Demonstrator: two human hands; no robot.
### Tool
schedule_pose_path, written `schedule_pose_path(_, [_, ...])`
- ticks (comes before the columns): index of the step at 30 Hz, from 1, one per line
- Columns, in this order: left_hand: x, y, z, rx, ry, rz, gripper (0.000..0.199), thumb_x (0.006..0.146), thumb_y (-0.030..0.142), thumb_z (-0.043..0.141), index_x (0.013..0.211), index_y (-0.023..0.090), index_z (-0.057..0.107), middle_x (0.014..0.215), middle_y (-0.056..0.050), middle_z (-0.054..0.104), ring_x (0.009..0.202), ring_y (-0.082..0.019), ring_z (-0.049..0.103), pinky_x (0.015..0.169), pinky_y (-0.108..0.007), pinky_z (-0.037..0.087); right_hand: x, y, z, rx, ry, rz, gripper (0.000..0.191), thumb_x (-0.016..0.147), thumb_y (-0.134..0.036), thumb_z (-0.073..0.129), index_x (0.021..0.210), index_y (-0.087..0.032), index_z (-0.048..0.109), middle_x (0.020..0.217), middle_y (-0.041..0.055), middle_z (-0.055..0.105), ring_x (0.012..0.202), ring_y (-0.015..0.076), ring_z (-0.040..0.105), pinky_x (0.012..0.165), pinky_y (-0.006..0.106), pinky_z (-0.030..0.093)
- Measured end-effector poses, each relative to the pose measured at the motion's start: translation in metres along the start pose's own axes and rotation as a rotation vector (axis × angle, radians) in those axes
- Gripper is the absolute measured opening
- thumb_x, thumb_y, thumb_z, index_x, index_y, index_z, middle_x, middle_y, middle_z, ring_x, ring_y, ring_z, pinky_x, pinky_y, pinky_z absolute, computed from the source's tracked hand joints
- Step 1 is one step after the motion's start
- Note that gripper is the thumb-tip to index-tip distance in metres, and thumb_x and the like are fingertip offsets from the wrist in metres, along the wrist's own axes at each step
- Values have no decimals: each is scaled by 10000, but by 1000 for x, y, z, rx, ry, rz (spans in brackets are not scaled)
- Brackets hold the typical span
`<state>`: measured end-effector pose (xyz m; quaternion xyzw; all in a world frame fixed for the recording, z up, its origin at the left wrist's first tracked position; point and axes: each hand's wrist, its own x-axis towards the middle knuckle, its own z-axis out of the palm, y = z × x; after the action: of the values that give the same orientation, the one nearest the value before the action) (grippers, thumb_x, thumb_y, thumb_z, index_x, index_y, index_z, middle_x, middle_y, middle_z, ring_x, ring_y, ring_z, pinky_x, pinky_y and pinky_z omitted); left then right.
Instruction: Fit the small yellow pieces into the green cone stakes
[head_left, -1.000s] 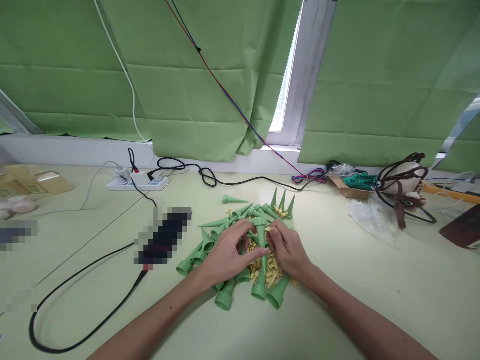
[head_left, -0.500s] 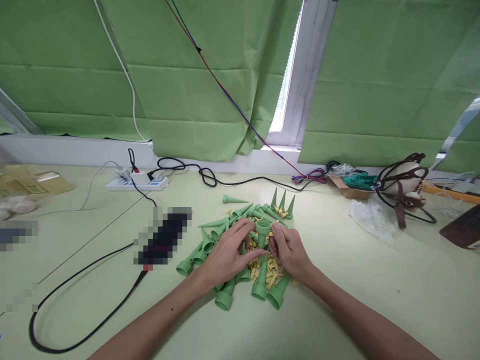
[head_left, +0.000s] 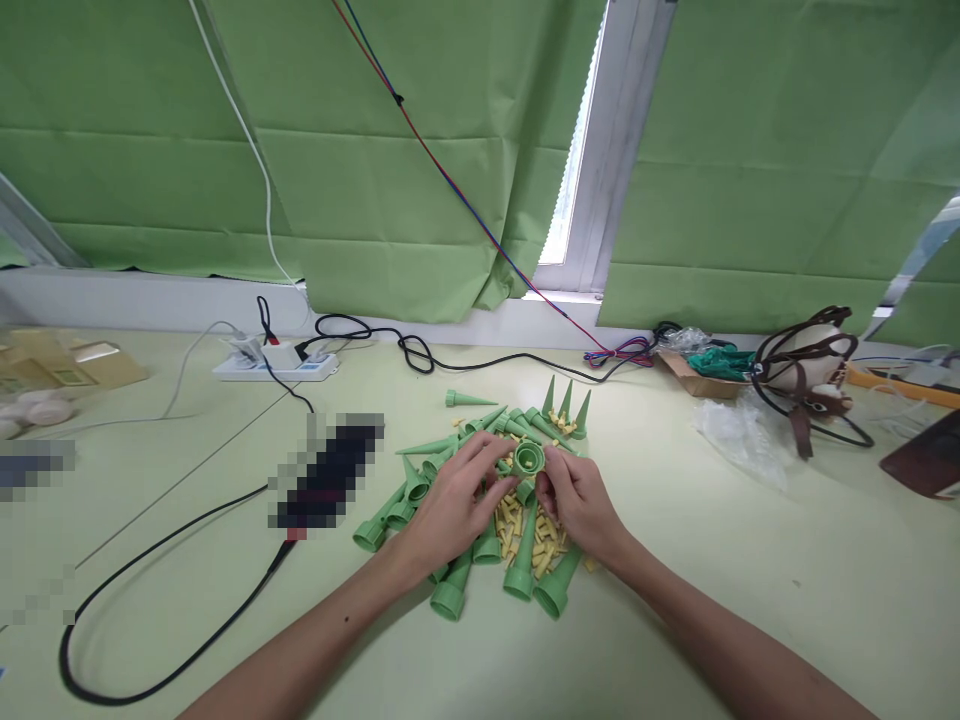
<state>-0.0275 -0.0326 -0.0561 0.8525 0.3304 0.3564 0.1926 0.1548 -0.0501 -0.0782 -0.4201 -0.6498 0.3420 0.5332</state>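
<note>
My left hand [head_left: 469,490] is closed round a green plastic spike [head_left: 529,459], its round open end facing me and a bit of yellow showing inside. Close against its right side, my right hand [head_left: 577,497] is pinched, and what its fingertips hold is hidden. Below and around both hands lie several more green spikes [head_left: 448,598] in a heap. Small yellow plastic pieces [head_left: 549,553] are piled among them, mostly under my right hand. Behind, three green spikes [head_left: 568,402] stand point up with yellow pieces at their bases.
A pixelated dark object [head_left: 330,475] with a black cable lies on the left. At the back are a white power strip [head_left: 275,368] and a long black cable. To the right sit a clear plastic bag [head_left: 739,430], a cardboard box [head_left: 697,380] and a dark red object [head_left: 922,455].
The green spike in my left hand has tipped so its open end turns towards me, showing the inside. My right hand has barely moved.
</note>
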Motion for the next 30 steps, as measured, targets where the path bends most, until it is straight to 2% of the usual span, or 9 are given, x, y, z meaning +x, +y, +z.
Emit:
schedule_pose_path(5, [3,4,-2,-45,40,-89,189,954,188,488,1127,219,557,1032,-27,571,733,-113,556,599,-213,436,1,2,0,-18,-3,-47,464,1019,-454,354,642,-205,458,550,-25,489,444,100,440,483,255,367])
schedule_pose_path(8, [5,5,-2,-96,73,-155,158,976,281,476,1050,206,593,993,-25,604,762,-129,559,623,-220,438,1,3,-1,-28,11,-54,431,1015,-444,372,660,-212,448,555,-27,476,454,109,436,486,259,361])
schedule_pose_path(10, [6,5,-3,-145,81,-226,229,990,356,447,959,191,603,900,-18,608,731,-133,544,610,-225,425,1,2,-1,-52,15,-64,419,1011,-439,383,664,-215,451,543,-28,467,456,116,428,488,263,356])
schedule_pose_path(14, [6,5,-3,-305,38,-369,401,993,469,384,770,174,539,604,30,460,530,-109,420,505,-224,358,1,1,-1,-87,7,-96,395,1006,-420,395,676,-215,466,543,-29,460,465,123,423,504,266,355])
schedule_pose_path(17, [6,6,-2,-442,-42,-418,451,978,516,383,692,177,467,531,47,387,475,-100,388,489,-224,362,1,1,-1,-114,-5,-120,363,1006,-396,400,705,-212,483,559,-32,462,475,122,422,516,264,354])
schedule_pose_path(22, [6,9,-4,-550,-160,-429,413,954,537,429,757,180,494,542,49,416,464,-100,424,457,-213,342,1,2,-2,-127,-24,-146,317,1008,-366,403,744,-213,490,574,-35,462,494,124,422,530,265,348])
schedule_pose_path(30, [7,10,-7,-538,-146,-417,339,930,509,502,907,176,561,617,41,421,523,-102,447,461,-207,339,1,4,-3,-148,-69,-165,290,1014,-366,380,773,-226,457,584,-35,447,514,138,416,534,274,338])
